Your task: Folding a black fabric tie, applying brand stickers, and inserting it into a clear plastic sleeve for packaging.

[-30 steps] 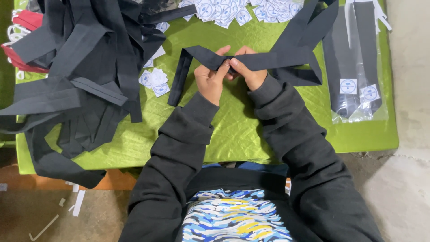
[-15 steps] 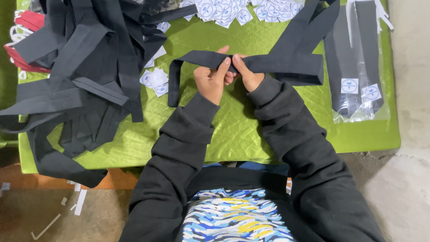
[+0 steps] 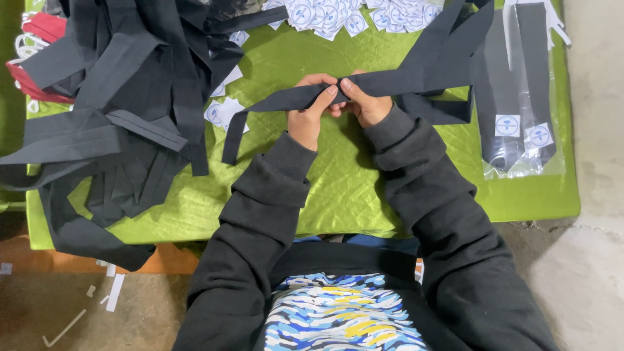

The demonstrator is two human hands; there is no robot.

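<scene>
Two hands: left hand (image 3: 311, 116) and right hand (image 3: 365, 103) meet mid-desk (image 3: 338, 188), each grip pinching the black strip (image 3: 416, 75).
Change: strip now flatter, left tail lower than before.
Meaning: fold being smoothed.

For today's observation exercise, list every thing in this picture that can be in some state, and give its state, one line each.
Left hand: pinching the black tie strip.
Right hand: gripping the same strip, touching the left hand.
Black tie strip: held up off the cloth, narrow end hanging left.
Pile of black ties: loose, tangled, unpacked.
Bagged ties: flat in clear bags, labelled.
Round stickers: scattered loose.
Green quilted cloth: spread flat.
</scene>
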